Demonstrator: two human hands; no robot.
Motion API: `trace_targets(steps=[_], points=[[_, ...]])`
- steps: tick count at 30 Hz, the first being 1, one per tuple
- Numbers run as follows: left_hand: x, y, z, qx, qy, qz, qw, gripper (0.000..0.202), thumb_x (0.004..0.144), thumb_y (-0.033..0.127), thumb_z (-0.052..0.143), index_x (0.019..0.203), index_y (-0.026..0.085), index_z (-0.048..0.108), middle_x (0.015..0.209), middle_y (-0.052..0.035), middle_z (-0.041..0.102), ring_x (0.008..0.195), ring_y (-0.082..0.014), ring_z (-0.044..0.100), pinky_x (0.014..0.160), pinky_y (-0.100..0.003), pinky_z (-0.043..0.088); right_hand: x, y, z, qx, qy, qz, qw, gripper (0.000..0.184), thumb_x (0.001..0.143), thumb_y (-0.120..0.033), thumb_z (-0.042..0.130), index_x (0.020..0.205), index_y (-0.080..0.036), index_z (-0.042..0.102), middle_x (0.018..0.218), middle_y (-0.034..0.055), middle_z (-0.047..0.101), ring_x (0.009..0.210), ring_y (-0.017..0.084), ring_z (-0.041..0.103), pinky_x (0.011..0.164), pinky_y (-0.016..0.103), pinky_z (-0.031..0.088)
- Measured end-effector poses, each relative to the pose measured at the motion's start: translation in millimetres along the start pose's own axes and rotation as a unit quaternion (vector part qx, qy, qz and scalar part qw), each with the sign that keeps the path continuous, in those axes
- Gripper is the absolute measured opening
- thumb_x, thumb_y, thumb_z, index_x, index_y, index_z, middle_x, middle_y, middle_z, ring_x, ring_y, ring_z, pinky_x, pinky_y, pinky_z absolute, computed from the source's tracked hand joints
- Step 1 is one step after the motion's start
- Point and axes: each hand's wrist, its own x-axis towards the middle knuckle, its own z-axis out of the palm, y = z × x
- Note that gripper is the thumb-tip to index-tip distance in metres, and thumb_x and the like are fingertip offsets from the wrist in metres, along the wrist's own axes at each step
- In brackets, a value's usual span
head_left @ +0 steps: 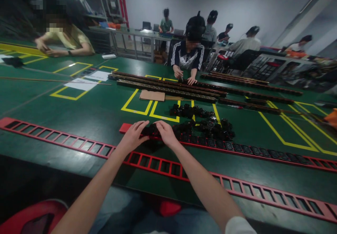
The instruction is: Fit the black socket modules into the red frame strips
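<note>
Head view, from the left: a red slotted frame lies nearest you on the green worktop, its rungs passing beneath your forearms. Beyond it, a second red strip starts just left of your left hand. That hand curves over the strip with thumb and fingers apart, at a dark cluster of black pieces; whether it grips one, you cannot tell from here. Your right hand meets the cluster from the other side, fingers bent; its grip is also hidden. Right of it, loose black pieces lie heaped just behind the strip, and a row of square black pieces sits along it.

To work well here, you would probably steady the strip with the left hand, square each piece to its slot and press evenly at the corners, without nudging the neighbours or pulling the heap over the row.

The strip's long axis runs from its blunt left end, beyond your left hand, rightward and slightly toward you, to open slots at far right. The near frame slants the same way, somewhat more steeply.
</note>
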Motion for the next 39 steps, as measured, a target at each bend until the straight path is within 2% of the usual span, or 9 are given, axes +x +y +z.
trace_targets(steps=[5,11,16,19,21,25,29,33,39], points=[[-2.5,7.3,4.7,-0.003,-0.03,0.028,0.999,0.049,0.088,0.025,0.062,0.135,0.026,0.048,0.134,-0.0114,0.057,0.124,-0.0275,0.057,0.107,-0.047,0.047,-15.9,2.0,2.2,-0.058,-0.014,-0.016,0.998,0.037,0.099,-0.046,0.042,0.101,-0.021,0.069,0.089,0.0013,0.07,0.084,0.017,0.063,0.077,0.027,0.047],[1.0,11.3,3.5,-0.056,0.008,0.01,0.998,0.035,0.087,0.02,0.056,0.122,0.022,0.051,0.127,-0.0112,0.059,0.124,-0.0257,0.056,0.106,-0.046,0.048,-21.5,-2.0,4.1,-0.082,-0.034,-0.028,0.996,0.035,0.102,-0.043,0.041,0.11,-0.024,0.068,0.1,0.0021,0.072,0.091,0.018,0.065,0.083,0.029,0.048],[2.9,4.6,-3.4,-0.072,0.142,-0.098,0.982,0.04,0.092,0.029,0.053,0.13,0.019,0.047,0.126,-0.0122,0.057,0.117,-0.0246,0.058,0.103,-0.043,0.049,-20.2,-3.3,2.6,-0.101,-0.019,-0.034,0.994,0.032,0.1,-0.037,0.044,0.121,-0.021,0.064,0.112,0.0062,0.069,0.104,0.02,0.063,0.092,0.033,0.048],[2.1,-3.5,-4.9,-0.07,0.226,-0.187,0.953,0.045,0.092,0.03,0.051,0.135,0.018,0.044,0.128,-0.0131,0.056,0.113,-0.0236,0.06,0.101,-0.041,0.051,-19.6,-4.4,3.1,-0.156,-0.055,-0.049,0.985,0.033,0.101,-0.035,0.045,0.126,-0.022,0.061,0.123,0.0074,0.067,0.117,0.021,0.058,0.1,0.037,0.046],[1.3,-9.8,-4.3,-0.069,0.244,-0.226,0.94,0.047,0.094,0.03,0.047,0.139,0.018,0.042,0.131,-0.0138,0.055,0.116,-0.0237,0.059,0.102,-0.041,0.05,-19.7,-4.2,6.4,-0.228,-0.097,-0.063,0.967,0.038,0.1,-0.038,0.047,0.134,-0.023,0.056,0.137,0.0086,0.06,0.129,0.022,0.052,0.111,0.042,0.038],[0.9,-21.8,-0.4,-0.047,0.218,-0.251,0.942,0.045,0.094,0.025,0.042,0.139,0.018,0.044,0.132,-0.0135,0.055,0.125,-0.0242,0.055,0.109,-0.041,0.045,-19.2,-1.2,16.4,-0.38,-0.157,-0.084,0.908,0.065,0.091,-0.041,0.064,0.147,-0.016,0.043,0.155,0.0154,0.041,0.144,0.029,0.036,0.122,0.047,0.021],[2.7,-27.5,4.5,-0.026,0.152,-0.256,0.954,0.046,0.09,0.02,0.043,0.136,0.017,0.048,0.125,-0.013,0.059,0.122,-0.0262,0.056,0.108,-0.044,0.046,-15.3,-2.5,18.8,-0.422,-0.181,-0.081,0.885,0.072,0.089,-0.041,0.064,0.15,-0.013,0.038,0.155,0.0171,0.041,0.14,0.031,0.04,0.115,0.047,0.031],[4.9,-19.5,5.1,0.061,0.076,-0.246,0.964,0.051,0.086,0.014,0.045,0.136,0.012,0.049,0.124,-0.0167,0.06,0.119,-0.0317,0.057,0.104,-0.049,0.046,-14.8,-9.4,16.9,-0.461,-0.177,-0.074,0.867,0.074,0.089,-0.042,0.062,0.151,-0.014,0.035,0.15,0.0161,0.046,0.128,0.032,0.049,0.103,0.047,0.04],[5.8,-5.4,2.8,0.104,0.058,-0.252,0.96,0.049,0.085,0.01,0.043,0.133,0.012,0.052,0.123,-0.0173,0.062,0.117,-0.0328,0.057,0.103,-0.05,0.045,-18.8,-13.0,17.3,-0.491,-0.163,-0.084,0.852,0.07,0.091,-0.041,0.059,0.15,-0.013,0.036,0.144,0.0142,0.052,0.122,0.029,0.051,0.1,0.043,0.04]])
